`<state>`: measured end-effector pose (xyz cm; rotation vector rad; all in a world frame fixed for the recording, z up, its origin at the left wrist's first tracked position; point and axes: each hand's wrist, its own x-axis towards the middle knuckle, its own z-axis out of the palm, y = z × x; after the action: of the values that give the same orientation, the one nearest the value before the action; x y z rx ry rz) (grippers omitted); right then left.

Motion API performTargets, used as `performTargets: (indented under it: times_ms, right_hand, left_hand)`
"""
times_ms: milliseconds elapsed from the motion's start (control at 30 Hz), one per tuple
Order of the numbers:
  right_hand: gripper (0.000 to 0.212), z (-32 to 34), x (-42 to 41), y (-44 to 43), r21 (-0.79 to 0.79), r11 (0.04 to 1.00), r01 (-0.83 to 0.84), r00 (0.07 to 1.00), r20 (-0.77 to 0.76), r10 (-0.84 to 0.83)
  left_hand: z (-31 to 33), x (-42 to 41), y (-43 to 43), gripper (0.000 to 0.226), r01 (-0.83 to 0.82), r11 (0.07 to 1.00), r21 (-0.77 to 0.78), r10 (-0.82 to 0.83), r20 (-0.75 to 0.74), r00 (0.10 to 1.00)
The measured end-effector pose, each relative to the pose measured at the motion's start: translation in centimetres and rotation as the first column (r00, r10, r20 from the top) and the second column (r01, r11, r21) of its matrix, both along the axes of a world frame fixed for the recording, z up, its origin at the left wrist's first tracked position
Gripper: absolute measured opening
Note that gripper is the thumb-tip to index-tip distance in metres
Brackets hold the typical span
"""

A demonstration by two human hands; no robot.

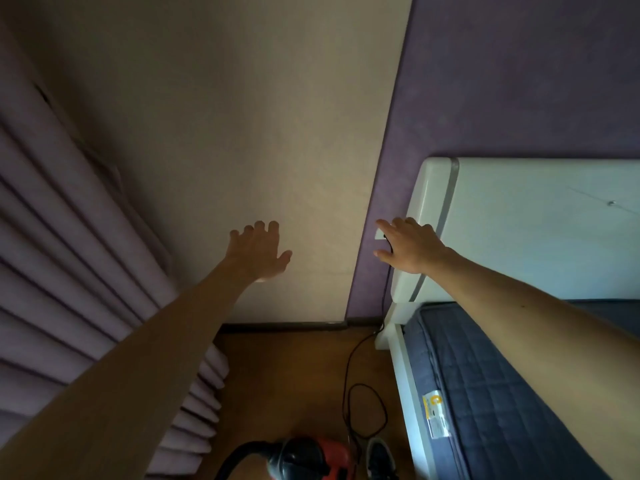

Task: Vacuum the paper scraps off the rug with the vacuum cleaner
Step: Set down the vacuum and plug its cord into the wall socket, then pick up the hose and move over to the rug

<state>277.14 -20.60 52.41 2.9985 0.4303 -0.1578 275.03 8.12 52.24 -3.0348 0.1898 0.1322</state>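
Note:
The red and black vacuum cleaner stands on the wooden floor at the bottom of the view, its black hose curving off to the left. Its black cord loops over the floor and climbs the purple wall to a white socket. My right hand is at that socket, thumb and forefinger around the black plug, which is mostly hidden under the palm. My left hand presses flat against the beige wall, fingers spread. No rug or paper scraps are in view.
A white bed frame with a tall headboard and a blue quilted mattress fills the right side. Pleated lilac curtains hang on the left. A dark shoe is on the floor beside the vacuum cleaner.

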Motion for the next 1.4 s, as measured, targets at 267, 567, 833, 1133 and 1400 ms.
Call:
performTargets:
  times_ms: [267, 567, 833, 1133, 1400]
  right_hand:
    - [0.064, 0.0, -4.4, -1.2, 0.034, 0.999, 0.017, 1.0, 0.004, -0.017]
    - [0.063, -6.5, -5.5, -4.9, 0.026, 1.0, -0.008, 0.999, -0.047, 0.01]
    - [0.062, -19.6, -8.7, -9.7, 0.06, 0.998, 0.0, 0.984, -0.177, 0.01]
    - [0.059, -34.0, -16.1, -12.2, 0.068, 0.998, -0.002, 0.931, -0.364, 0.027]
    - [0.069, -47.2, -23.3, -10.8, 0.105, 0.994, -0.017, 0.836, -0.544, 0.071]
  left_hand:
    - [0.2, -4.0, -0.7, 0.067, 0.042, 0.998, 0.037, -0.041, -0.021, 0.999]
    - [-5.2, -6.1, -4.8, 0.064, 0.118, 0.993, 0.019, -0.116, -0.06, 0.991]
    - [-16.1, -8.7, -10.4, 0.061, 0.127, 0.992, 0.0, -0.123, -0.221, 0.967]
    - [-29.6, -15.5, -12.8, 0.067, 0.03, 0.999, 0.01, -0.024, -0.386, 0.922]
    - [-42.7, -24.7, -12.2, 0.064, -0.049, 0.999, -0.004, 0.04, -0.526, 0.849]
